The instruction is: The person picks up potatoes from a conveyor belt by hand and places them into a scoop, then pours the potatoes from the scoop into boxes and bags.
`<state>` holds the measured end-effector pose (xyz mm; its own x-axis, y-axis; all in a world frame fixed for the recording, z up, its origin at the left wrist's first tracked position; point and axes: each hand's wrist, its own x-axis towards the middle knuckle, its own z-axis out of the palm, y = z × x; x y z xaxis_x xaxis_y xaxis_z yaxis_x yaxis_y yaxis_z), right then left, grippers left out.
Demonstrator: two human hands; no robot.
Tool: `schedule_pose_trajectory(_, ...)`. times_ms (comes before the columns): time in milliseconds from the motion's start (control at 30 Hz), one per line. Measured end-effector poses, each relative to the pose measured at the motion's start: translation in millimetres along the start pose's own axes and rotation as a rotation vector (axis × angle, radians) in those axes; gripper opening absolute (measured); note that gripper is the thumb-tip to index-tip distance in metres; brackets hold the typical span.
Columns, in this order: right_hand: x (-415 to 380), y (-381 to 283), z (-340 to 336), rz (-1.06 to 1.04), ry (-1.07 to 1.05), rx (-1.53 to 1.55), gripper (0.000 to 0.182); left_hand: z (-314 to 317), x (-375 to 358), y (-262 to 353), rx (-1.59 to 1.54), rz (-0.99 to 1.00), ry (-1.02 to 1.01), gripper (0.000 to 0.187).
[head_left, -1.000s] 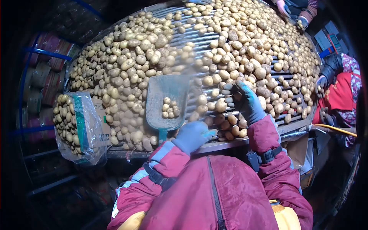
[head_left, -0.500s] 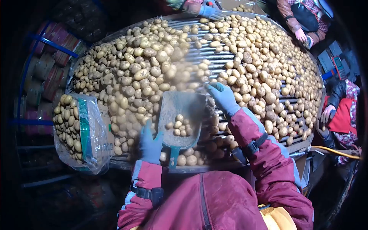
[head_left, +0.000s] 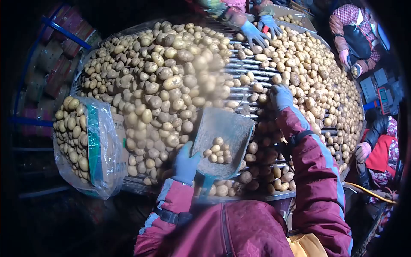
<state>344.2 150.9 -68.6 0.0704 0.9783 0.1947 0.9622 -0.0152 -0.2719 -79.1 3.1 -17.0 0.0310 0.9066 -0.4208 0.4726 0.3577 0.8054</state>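
Note:
A grey, dusty scoop (head_left: 227, 120) with a green handle (head_left: 207, 186) lies on the potatoes near the table's front edge. Several small potatoes (head_left: 219, 150) are gathered in its pan. At the scoop's left edge is my left hand (head_left: 186, 165), blue-gloved, with thumb and fingers apart and nothing visible in it. My right hand (head_left: 282, 97), in the same kind of glove, reaches over the bars to the right of the scoop. Its fingers curl down against the potatoes (head_left: 302, 107), and whatever they hold is hidden.
Potatoes cover much of the barred table (head_left: 246, 66). A plastic-lined box (head_left: 113, 150) full of potatoes stands at left. Across the table, a co-worker's gloved hands (head_left: 255, 34) touch potatoes. Other people (head_left: 353, 36) are at right, near a yellow cable (head_left: 370, 193).
My right hand has moved right and farther from the scoop, onto the potatoes. The view has shifted, with the scoop and my left hand now farther right. The co-worker's hands reach farther in.

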Motion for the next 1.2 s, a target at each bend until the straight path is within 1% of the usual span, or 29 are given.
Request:
schedule_pose_trajectory(67,13,-25,-22,0.028,0.120,0.032,0.039,3,4,0,-0.041,-0.013,-0.027,0.056)
schedule_pose_trajectory(100,26,-62,-29,-0.017,0.044,0.089,0.042,1,1,2,-0.045,-0.006,-0.015,0.054)
schedule_pose_trajectory(133,39,-89,-23,-0.160,0.008,0.185,0.042,-4,-2,3,-0.045,0.000,0.000,0.051)
schedule_pose_trajectory(167,45,-118,-7,-0.371,0.240,0.397,0.035,-10,-3,1,-0.042,0.008,0.020,0.048)
schedule_pose_trajectory(200,46,-152,-13,-0.350,0.077,0.380,0.035,-19,-8,-7,-0.069,0.028,0.052,0.040)
schedule_pose_trajectory(233,58,-170,16,-0.462,0.018,0.408,0.035,-27,-17,-8,-0.230,0.040,0.090,0.037)
schedule_pose_trajectory(267,62,-190,33,-0.496,-0.015,0.393,0.042,-42,-28,-3,-0.179,0.012,0.113,0.037)
schedule_pose_trajectory(300,64,-208,40,-0.480,-0.067,0.303,0.048,-58,-39,1,-0.128,-0.014,0.135,0.037)
schedule_pose_trajectory(333,66,-226,48,-0.469,-0.119,0.210,0.054,-69,-48,0,-0.175,-0.041,0.164,0.036)
schedule_pose_trajectory(367,65,-238,53,-0.421,-0.122,0.159,0.058,-80,-57,-4,-0.225,-0.067,0.197,0.036)
schedule_pose_trajectory(433,70,-228,57,-0.432,0.045,0.227,0.036,-98,-70,-32,-0.267,-0.044,0.270,0.034)
schedule_pose_trajectory(500,70,-197,40,-0.374,0.018,0.120,0.034,-112,-81,-47,-0.273,-0.039,0.319,0.034)
schedule_pose_trajectory(533,70,-183,28,-0.347,0.002,0.065,0.033,-118,-84,-46,-0.224,-0.062,0.320,0.038)
schedule_pose_trajectory(567,71,-163,15,-0.314,-0.060,0.066,0.038,-118,-84,-41,-0.340,-0.087,0.335,0.039)
schedule_pose_trajectory(600,72,-153,24,-0.358,0.034,0.003,0.037,-117,-86,-37,-0.453,-0.119,0.338,0.041)
schedule_pose_trajectory(633,62,-115,-2,-0.153,-0.085,-0.008,0.035,-116,-86,-36,-0.566,-0.152,0.340,0.042)
schedule_pose_trajectory(667,51,-86,-13,-0.073,-0.245,-0.037,0.047,-114,-86,-39,-0.631,-0.172,0.309,0.043)
schedule_pose_trajectory(700,30,-47,-9,-0.133,-0.149,-0.085,0.056,-114,-85,-45,-0.694,-0.193,0.273,0.045)
schedule_pose_trajectory(733,16,-35,-21,-0.055,-0.186,-0.051,0.060,-113,-82,-50,-0.761,-0.211,0.240,0.046)
schedule_pose_trajectory(767,3,-26,-37,0.013,-0.189,-0.012,0.061,-113,-80,-55,-0.780,-0.208,0.197,0.046)
schedule_pose_trajectory(833,-22,15,-32,0.051,-0.054,-0.009,0.059,-113,-74,-63,-0.810,-0.202,0.096,0.046)
schedule_pose_trajectory(867,-32,27,-34,0.149,-0.083,0.038,0.057,-110,-70,-64,-0.800,-0.189,0.118,0.045)
schedule_pose_trajectory(933,-45,33,-40,0.338,-0.143,0.142,0.055,-103,-67,-61,-0.777,-0.165,0.175,0.044)
schedule_pose_trajectory(967,-48,35,-40,0.296,-0.146,0.091,0.054,-101,-66,-59,-0.791,-0.168,0.178,0.044)
schedule_pose_trajectory(1033,-50,9,-51,0.217,-0.155,-0.007,0.054,-97,-66,-54,-0.812,-0.177,0.183,0.043)
schedule_pose_trajectory(1067,-45,-10,-59,0.287,-0.232,-0.103,0.052,-98,-67,-58,-0.805,-0.180,0.173,0.044)
schedule_pose_trajectory(1167,-54,-20,-37,0.121,0.001,0.098,0.045,-102,-68,-64,-0.802,-0.184,0.161,0.044)
schedule_pose_trajectory(1200,-49,-49,-42,0.010,0.068,0.109,0.040,-102,-69,-50,-0.809,-0.185,0.159,0.044)
